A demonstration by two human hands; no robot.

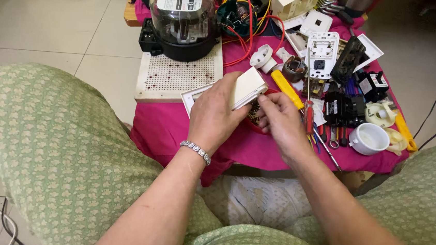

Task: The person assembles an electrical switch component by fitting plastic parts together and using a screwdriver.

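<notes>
Seated figure working over a low table draped in a pink cloth (176, 129). The left hand (213, 118), a silver bracelet (195, 151) at its wrist, is curled around a cream rectangular plastic switch box (246, 87), thumb and fingers clamped on its near end so that the box sits tilted, its far corner raised above the cloth. The right hand (280, 123) is half closed just to the right of the box; its fingertips (264, 101) touch the box's lower right edge, and whether they pinch some small part there cannot be told. Directly beneath both hands lies a small red dish of brass-coloured screws (254, 116), mostly hidden. To the left, far side, a black-based electricity meter with a clear glass dome (183, 18) stands on a white perforated board (180, 75). To the right of the hands lie a yellow-handled tool (287, 89), a red-handled screwdriver (308, 116), a white ceramic lamp holder (370, 138) and a black circuit breaker (341, 107). Red wires (246, 21) tangle at the far edge. The person's knees, in green patterned fabric (55, 146), frame the near side.
</notes>
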